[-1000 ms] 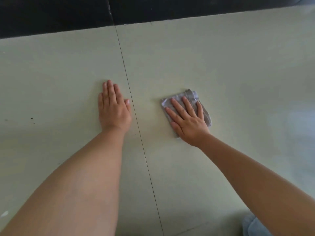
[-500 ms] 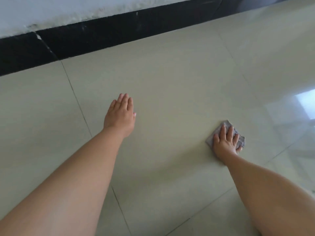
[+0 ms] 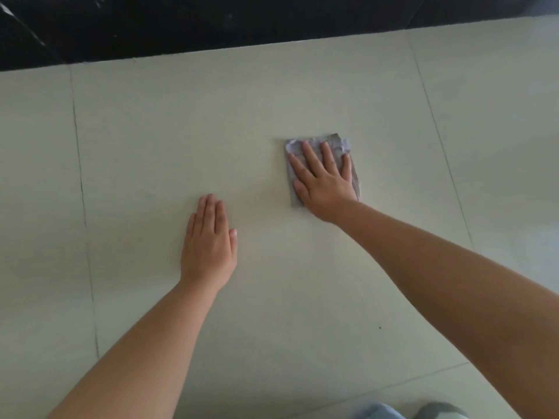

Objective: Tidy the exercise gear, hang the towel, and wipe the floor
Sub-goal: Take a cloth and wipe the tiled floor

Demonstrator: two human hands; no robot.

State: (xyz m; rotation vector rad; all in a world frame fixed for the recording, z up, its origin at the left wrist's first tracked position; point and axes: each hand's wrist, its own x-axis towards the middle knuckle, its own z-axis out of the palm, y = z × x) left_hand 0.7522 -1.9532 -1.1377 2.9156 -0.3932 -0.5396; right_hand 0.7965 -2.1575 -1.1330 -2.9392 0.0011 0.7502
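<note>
One grey cloth flat beneath right hand, left hand apart.

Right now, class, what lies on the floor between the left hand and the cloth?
Only bare floor tile, in the head view, between the left hand and the cloth.

My right hand, fingers spread flat, presses folded grey cloth onto pale floor tile. Left hand lies flat on same tile, nearer me & left of cloth. Black skirting runs beyond cloth.
</note>
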